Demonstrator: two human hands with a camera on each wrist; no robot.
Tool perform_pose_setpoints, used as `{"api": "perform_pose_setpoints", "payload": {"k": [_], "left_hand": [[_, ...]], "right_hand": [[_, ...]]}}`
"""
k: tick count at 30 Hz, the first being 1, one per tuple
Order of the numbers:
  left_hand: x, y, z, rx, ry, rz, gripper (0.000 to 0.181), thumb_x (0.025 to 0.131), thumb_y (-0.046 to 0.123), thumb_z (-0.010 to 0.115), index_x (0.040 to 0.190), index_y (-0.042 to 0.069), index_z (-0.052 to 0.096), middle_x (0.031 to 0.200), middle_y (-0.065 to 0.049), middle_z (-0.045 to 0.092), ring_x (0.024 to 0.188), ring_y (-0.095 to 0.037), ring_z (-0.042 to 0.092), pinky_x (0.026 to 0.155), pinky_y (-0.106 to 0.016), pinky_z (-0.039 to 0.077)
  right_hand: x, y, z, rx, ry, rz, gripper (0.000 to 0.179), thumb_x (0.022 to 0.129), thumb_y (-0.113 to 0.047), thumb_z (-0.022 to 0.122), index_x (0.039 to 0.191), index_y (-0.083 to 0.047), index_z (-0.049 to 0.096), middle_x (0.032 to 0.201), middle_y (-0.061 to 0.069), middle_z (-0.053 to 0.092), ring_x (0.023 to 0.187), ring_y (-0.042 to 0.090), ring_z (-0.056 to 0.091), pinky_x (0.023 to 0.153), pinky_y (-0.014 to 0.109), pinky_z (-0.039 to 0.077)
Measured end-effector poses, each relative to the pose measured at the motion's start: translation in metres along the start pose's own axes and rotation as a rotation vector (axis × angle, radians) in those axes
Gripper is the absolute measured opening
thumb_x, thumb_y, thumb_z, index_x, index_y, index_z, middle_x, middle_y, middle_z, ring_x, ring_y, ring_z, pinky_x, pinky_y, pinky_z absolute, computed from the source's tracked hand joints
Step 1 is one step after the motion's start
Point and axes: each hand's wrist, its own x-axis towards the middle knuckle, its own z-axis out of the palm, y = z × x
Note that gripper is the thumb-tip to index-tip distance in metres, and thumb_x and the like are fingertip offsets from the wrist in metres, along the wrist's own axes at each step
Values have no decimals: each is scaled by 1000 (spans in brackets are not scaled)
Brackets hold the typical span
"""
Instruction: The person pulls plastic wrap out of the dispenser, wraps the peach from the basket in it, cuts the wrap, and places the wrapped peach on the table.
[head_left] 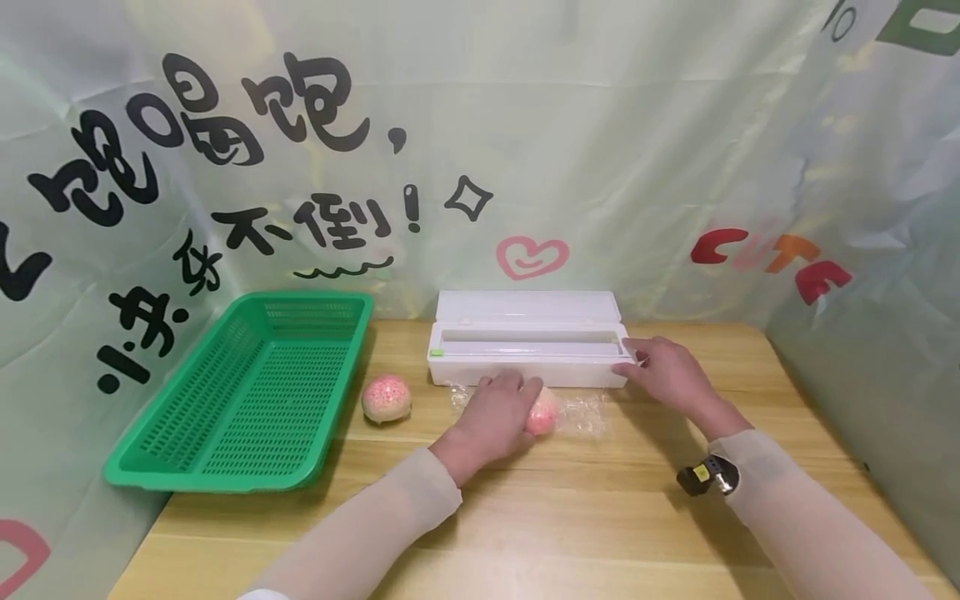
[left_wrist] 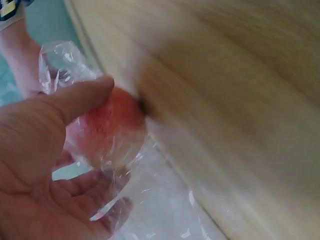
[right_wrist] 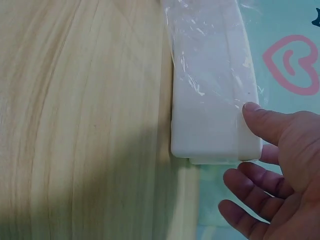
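In front of the white cling film dispenser (head_left: pixel 525 372), my left hand (head_left: pixel 501 417) holds a pink and cream peach (left_wrist: pixel 112 132). Clear cling film (left_wrist: pixel 160 205) lies around the peach and spreads past it on both sides. My left thumb rests on the fruit, with the fingers curled at its other side. The dispenser's lid (head_left: pixel 528 307) stands raised at the back. At the dispenser's right end, my right hand (head_left: pixel 671 375) grips the corner between thumb and fingers. Some film (right_wrist: pixel 200 55) shows over the dispenser in the right wrist view.
A second peach (head_left: pixel 386 398) sits on the wooden table (head_left: pixel 570 517), left of my left hand. Farther left is a green plastic basket (head_left: pixel 318 467). A pale printed cloth (head_left: pixel 600 150) hangs behind and beside the table. A dark wrist camera (head_left: pixel 701 475) sits on my right wrist.
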Motion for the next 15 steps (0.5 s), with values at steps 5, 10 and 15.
{"api": "perform_pose_setpoints", "payload": {"k": [5, 10, 15], "left_hand": [[-2, -6, -11, -220, -116, -19, 72, 83, 48, 86, 139, 14, 56, 113, -4, 65, 100, -20, 65, 92, -39, 54], [-2, -15, -20, -541, -262, -88, 71, 82, 43, 87, 141, 13, 61, 121, 2, 70, 104, -15, 66, 93, -34, 56], [2, -28, -21, -817, -458, -109, 46, 86, 37, 85, 124, 17, 72, 108, 7, 73, 98, -14, 66, 89, -35, 55]], "right_hand": [[-7, -5, -4, 10, 65, 29, 62, 102, -41, 69, 145, 2, 59, 120, 26, 69, 104, 40, 70, 85, 58, 54], [-16, -29, 1, 44, 299, -62, 44, 102, -27, 70, 135, 1, 66, 110, 24, 69, 98, 41, 70, 80, 59, 54], [-32, -73, 18, 34, 342, -341, 36, 94, -18, 80, 124, -1, 73, 106, 17, 72, 97, 34, 69, 80, 54, 59]]}}
